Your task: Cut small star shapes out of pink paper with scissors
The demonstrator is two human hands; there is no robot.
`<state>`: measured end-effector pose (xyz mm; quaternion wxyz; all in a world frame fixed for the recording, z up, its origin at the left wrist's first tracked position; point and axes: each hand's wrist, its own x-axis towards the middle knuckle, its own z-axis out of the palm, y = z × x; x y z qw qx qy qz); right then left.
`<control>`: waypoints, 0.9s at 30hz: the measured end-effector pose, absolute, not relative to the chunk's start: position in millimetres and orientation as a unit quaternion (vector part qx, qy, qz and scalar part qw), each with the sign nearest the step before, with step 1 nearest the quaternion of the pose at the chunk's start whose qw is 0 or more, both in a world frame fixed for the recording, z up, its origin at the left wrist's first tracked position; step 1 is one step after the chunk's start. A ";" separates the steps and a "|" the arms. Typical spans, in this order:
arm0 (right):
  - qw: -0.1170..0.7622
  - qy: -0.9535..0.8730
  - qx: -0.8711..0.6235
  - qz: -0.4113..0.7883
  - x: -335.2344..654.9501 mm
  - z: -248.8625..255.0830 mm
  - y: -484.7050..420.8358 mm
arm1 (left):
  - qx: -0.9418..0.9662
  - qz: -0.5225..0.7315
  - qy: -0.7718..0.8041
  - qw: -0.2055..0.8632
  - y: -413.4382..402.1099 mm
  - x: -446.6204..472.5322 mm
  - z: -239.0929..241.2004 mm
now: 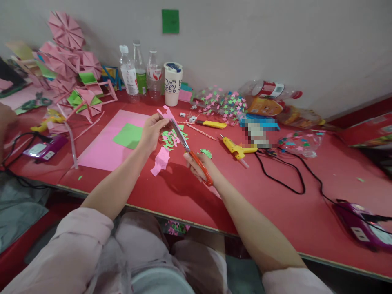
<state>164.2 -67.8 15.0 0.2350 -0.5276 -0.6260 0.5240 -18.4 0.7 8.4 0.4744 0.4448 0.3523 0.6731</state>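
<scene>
- A red table (306, 212) runs along a grey wall (275, 41), and a small green note (170, 21) is stuck on this wall.
- The left hand (152, 131) is lifted a little over the table. Its fingers are pinched together on the lower edge of a pink paper piece (165, 112), which stands up from the fingertips.
- The right hand (199, 165) is closed around the orange handles of the scissors (188, 150), with the fingers through the loops. The blades point up and to the left, and their tip is just beside the pink paper piece. The blades look almost together; I cannot tell if the paper is between them.
- Under both hands lies a pile of cut stars (171, 139), pink and green. A pink scrap (161, 160) lies near it, toward the table edge.
- A single green star (206, 153) lies just beside the right hand.
- To the left of the left hand there is a pink sheet (104, 147), flat on the table, with a green square (128, 136) on top of it.
- To the right of the scissors lie a yellow glue gun (235, 149) and a yellow knife (211, 123). A black cable (284, 175) goes from the glue gun across the table.
- Near the wall stand a white cup (173, 83) and three clear bottles (128, 73). A clear bag of stars (223, 102) lies to the right of the cup.
- Folded pink paper fans (67, 45) are heaped at the far left corner.
</scene>
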 end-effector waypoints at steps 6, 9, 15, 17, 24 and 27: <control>0.232 -0.632 -0.526 0.520 165.7 13.4 -66.0 | 0.446 0.675 0.349 0.473 1.3 -18.9 9.1; 0.230 -0.636 -0.526 0.516 165.6 13.1 -65.8 | 0.447 0.671 0.354 0.474 1.2 -19.1 9.1; 0.229 -0.640 -0.530 0.507 165.6 13.4 -66.0 | 0.446 0.671 0.354 0.475 1.2 -19.6 9.9; 0.227 -0.639 -0.532 0.507 165.8 13.5 -65.8 | 0.444 0.673 0.349 0.477 1.0 -19.5 10.6; 0.230 -0.631 -0.529 0.519 165.7 15.0 -66.1 | 0.431 0.669 0.359 0.487 -1.1 -19.2 13.0; 0.229 -0.627 -0.528 0.525 166.0 15.7 -66.2 | 0.421 0.673 0.355 0.493 -0.9 -20.4 13.6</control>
